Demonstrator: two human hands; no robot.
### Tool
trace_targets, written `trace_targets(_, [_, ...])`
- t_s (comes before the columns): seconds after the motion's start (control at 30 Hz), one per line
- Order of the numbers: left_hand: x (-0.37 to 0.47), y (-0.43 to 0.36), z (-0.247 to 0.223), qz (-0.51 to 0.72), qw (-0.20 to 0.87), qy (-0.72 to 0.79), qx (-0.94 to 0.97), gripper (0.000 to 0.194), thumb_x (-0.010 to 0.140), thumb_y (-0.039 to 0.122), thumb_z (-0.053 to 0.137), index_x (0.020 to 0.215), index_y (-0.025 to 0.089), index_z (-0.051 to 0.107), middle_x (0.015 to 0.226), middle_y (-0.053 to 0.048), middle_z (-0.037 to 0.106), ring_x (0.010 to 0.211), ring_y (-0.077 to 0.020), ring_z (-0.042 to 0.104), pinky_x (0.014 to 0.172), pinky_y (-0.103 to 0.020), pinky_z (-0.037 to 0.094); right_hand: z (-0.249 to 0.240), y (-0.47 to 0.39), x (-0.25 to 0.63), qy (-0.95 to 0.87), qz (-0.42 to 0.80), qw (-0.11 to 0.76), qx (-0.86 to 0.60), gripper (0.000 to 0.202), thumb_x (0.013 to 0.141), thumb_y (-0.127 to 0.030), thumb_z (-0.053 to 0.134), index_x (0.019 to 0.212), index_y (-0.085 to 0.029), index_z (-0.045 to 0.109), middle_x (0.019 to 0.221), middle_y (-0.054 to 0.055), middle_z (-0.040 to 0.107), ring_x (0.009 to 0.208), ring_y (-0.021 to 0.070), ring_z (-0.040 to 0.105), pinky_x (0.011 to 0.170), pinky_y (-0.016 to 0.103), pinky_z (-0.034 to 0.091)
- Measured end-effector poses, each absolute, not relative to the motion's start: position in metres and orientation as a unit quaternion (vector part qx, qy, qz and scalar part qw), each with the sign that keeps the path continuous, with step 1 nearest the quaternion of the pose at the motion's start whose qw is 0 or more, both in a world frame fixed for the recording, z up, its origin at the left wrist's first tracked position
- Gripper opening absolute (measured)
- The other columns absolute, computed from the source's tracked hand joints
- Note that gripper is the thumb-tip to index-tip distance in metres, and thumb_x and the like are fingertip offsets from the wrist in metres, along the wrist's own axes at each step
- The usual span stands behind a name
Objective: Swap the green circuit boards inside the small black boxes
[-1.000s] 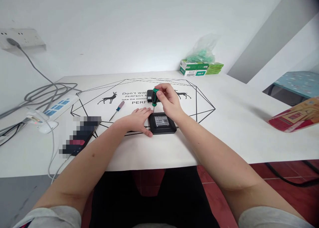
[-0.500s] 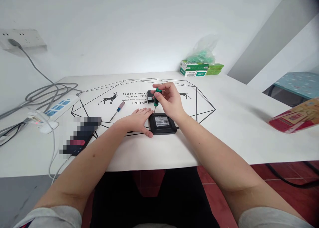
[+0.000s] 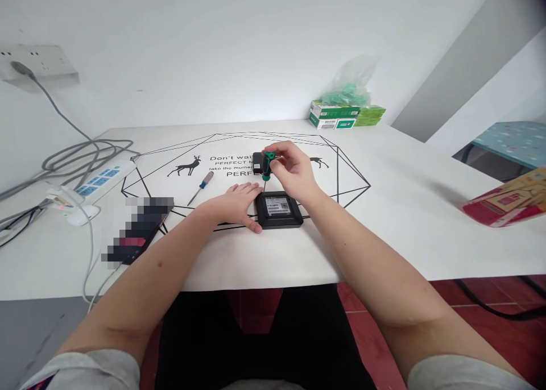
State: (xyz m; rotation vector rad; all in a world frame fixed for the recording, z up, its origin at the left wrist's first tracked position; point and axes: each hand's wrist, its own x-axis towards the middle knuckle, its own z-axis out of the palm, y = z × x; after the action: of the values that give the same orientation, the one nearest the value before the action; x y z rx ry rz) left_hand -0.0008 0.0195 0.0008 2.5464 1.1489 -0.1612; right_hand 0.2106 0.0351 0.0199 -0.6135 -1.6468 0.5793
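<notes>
A black square device (image 3: 294, 222) with a white printed label lies flat on the table in front of me. My left hand (image 3: 236, 205) rests flat at its left side, fingers stretched and thumb apart, touching its edge. Between the thumb and fingers of my right hand (image 3: 294, 171) is a screwdriver (image 3: 267, 167) with a green and black handle. It stands nearly upright, its tip at the device's upper left corner; the exact contact is too small to make out. Behind the handle sits a small black box (image 3: 257, 161), partly hidden.
A second screwdriver (image 3: 201, 187) with a blue and clear handle lies to the left. Further left are a phone (image 3: 145, 228), a power strip (image 3: 104, 177) and grey cables (image 3: 91, 154). Green boxes (image 3: 335, 115) stand at the back, and a red package (image 3: 503, 199) lies at right.
My right-hand fingers have shifted round the screwdriver handle, showing more of its black side. My left hand and the device hold their places; the view has moved slightly.
</notes>
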Motion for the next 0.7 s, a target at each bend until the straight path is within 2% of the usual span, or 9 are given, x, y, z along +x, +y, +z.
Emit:
trace_targets(0.1, [-0.0018,0.0198,-0.0002,-0.032,0.184,0.396,0.899,0.136,0.074,0.090,0.071,0.178,0.021,0.018,0.186,-0.021,0.016,0.170,-0.0501,0.011,0.135,-0.066,0.013,0.0201,0.0362,0.2104,-0.726,0.205,0.593,-0.281,0.024,0.091,-0.032,0.072,0.115,-0.028,0.071,0.111,0.002,0.072,0.092,0.0190,0.065,0.081,0.039,0.058])
trace_targets(0.23, [-0.0026,0.0200,-0.0006,-0.018,0.192,0.397,0.897,0.134,0.072,0.088,0.076,0.177,0.021,0.024,0.185,-0.022,0.019,0.169,-0.0525,0.013,0.134,-0.068,0.015,0.0209,0.0350,0.2107,-0.729,0.203,0.585,-0.291,0.029,0.091,-0.039,0.077,0.118,-0.029,0.072,0.104,0.002,0.069,0.091,0.0197,0.063,0.081,0.040,0.057])
trace_targets(0.4, [-0.0028,0.0215,-0.0028,-0.001,0.204,0.391,0.898,0.136,0.070,0.091,0.075,0.177,0.022,0.026,0.185,-0.022,0.021,0.169,-0.0533,0.014,0.134,-0.068,0.012,0.0210,0.0352,0.2133,-0.730,0.220,0.583,-0.282,0.025,0.099,-0.039,0.066,0.122,-0.031,0.074,0.108,0.004,0.069,0.102,0.0222,0.065,0.085,0.041,0.060])
trace_targets(0.57, [-0.0029,0.0221,-0.0036,0.005,0.205,0.388,0.899,0.137,0.070,0.092,0.075,0.176,0.023,0.026,0.183,-0.023,0.024,0.168,-0.0534,0.015,0.134,-0.068,0.012,0.0202,0.0366,0.2117,-0.699,0.288,0.597,-0.268,0.023,0.094,-0.038,0.071,0.116,-0.030,0.067,0.125,0.005,0.072,0.108,0.0216,0.071,0.090,0.042,0.063])
trace_targets(0.7, [-0.0023,0.0205,-0.0009,-0.008,0.194,0.391,0.900,0.135,0.071,0.091,0.075,0.176,0.021,0.027,0.183,-0.024,0.025,0.168,-0.0535,0.018,0.134,-0.068,0.014,0.0185,0.0363,0.2077,-0.689,0.329,0.585,-0.273,0.032,0.090,-0.041,0.079,0.116,-0.029,0.063,0.118,0.004,0.077,0.104,0.0220,0.074,0.086,0.042,0.063])
